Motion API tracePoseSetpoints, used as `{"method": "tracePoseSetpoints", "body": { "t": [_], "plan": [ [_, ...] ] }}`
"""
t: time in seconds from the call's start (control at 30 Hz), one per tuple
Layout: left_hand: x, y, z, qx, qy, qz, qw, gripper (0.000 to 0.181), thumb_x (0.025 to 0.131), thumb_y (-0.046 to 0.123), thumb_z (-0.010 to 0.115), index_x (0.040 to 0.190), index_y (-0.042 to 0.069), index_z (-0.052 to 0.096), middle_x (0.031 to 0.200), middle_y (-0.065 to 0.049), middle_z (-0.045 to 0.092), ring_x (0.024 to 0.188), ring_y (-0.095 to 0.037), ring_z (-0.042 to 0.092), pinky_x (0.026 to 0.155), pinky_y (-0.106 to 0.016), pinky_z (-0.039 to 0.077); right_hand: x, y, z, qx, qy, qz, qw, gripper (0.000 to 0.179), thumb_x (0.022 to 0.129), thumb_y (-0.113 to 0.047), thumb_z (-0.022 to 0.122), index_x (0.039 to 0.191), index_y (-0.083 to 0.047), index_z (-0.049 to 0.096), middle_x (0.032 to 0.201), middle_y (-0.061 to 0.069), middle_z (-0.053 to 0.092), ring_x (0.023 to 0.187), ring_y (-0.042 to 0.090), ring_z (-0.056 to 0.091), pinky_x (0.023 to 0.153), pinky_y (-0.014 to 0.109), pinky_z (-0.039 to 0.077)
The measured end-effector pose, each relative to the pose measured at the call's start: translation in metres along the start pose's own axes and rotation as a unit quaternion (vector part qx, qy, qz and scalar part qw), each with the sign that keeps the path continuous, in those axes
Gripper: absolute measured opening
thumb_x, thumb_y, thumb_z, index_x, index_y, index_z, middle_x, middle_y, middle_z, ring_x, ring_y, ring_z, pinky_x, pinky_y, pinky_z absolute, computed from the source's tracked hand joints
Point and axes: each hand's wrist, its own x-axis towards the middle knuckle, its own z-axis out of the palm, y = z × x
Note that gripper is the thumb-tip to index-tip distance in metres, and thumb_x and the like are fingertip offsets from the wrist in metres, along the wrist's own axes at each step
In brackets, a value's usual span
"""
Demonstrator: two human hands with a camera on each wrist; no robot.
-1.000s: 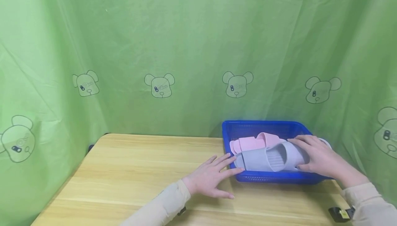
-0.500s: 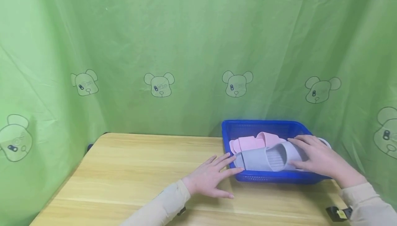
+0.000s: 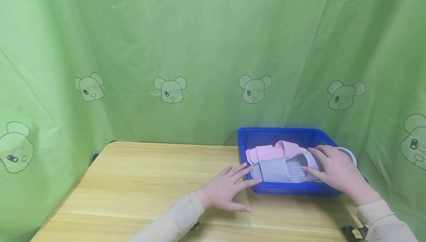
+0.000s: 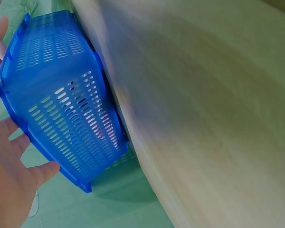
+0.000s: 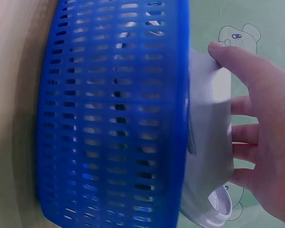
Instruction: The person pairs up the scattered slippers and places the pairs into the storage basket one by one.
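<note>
A blue slotted basket stands on the table's right side. Inside lie light grey slippers in front and pink slippers behind. With fingers spread and straight, my left hand touches the basket's near left corner; the left wrist view has its fingers along the rim. Over the grey slippers rests my right hand, thumb extended toward the front slipper's opening and fingers across the strap. In the right wrist view the fingers lie against the grey slipper, partly hidden behind it.
The wooden table extends left of the basket. A green curtain with bear drawings hangs behind and on both sides. A small black strap piece is by the right sleeve.
My right hand has shifted slightly left over the grey slippers, its thumb moving toward the front slipper's opening. My left hand and the basket stay where they were.
</note>
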Motion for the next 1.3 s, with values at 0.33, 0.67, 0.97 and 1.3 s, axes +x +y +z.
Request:
{"method": "tracePoseSetpoints", "body": {
  "t": [0.33, 0.67, 0.97, 1.3],
  "plan": [
    [-0.001, 0.001, -0.002, -0.003, -0.001, -0.002, 1.0, 0.089, 0.084, 0.079, 0.043, 0.156, 0.039, 0.008, 0.166, 0.0, -0.006, 0.154, -0.025, 0.007, 0.118, -0.055, 0.024, -0.006, 0.002, 0.012, 0.003, 0.006, 0.012, 0.9999, 0.07, 0.072, -0.047, 0.079, 0.121, 0.0, 0.062, 0.114, 0.026, 0.06, 0.107, 0.046, 0.053, 0.092, 0.063, 0.042],
    [-0.001, 0.002, -0.002, 0.001, -0.001, -0.001, 1.0, 0.089, 0.084, 0.079, 0.042, 0.156, 0.038, 0.01, 0.165, 0.001, -0.008, 0.154, -0.026, 0.008, 0.118, -0.055, 0.024, -0.011, 0.006, 0.021, 0.012, 0.009, 0.022, 0.9997, 0.07, 0.074, -0.049, 0.078, 0.122, -0.002, 0.061, 0.116, 0.026, 0.059, 0.11, 0.048, 0.052, 0.093, 0.063, 0.041],
    [0.0, 0.002, -0.003, 0.008, -0.001, -0.002, 1.0, 0.092, 0.084, 0.079, 0.043, 0.155, 0.04, -0.001, 0.165, 0.0, -0.006, 0.154, -0.026, 0.009, 0.118, -0.054, 0.025, -0.015, 0.007, 0.025, 0.007, -0.004, 0.036, 0.9993, 0.071, 0.077, -0.052, 0.074, 0.125, -0.001, 0.059, 0.119, 0.026, 0.058, 0.114, 0.047, 0.051, 0.096, 0.063, 0.04],
    [0.001, 0.003, 0.0, 0.008, -0.001, -0.003, 1.0, 0.092, 0.085, 0.079, 0.043, 0.155, 0.041, -0.002, 0.165, 0.0, -0.008, 0.154, -0.026, 0.008, 0.117, -0.055, 0.025, -0.02, 0.01, 0.032, 0.026, -0.008, 0.051, 0.9983, 0.07, 0.08, -0.05, 0.073, 0.127, 0.0, 0.057, 0.121, 0.027, 0.058, 0.117, 0.049, 0.048, 0.098, 0.064, 0.037]
  ]
}}
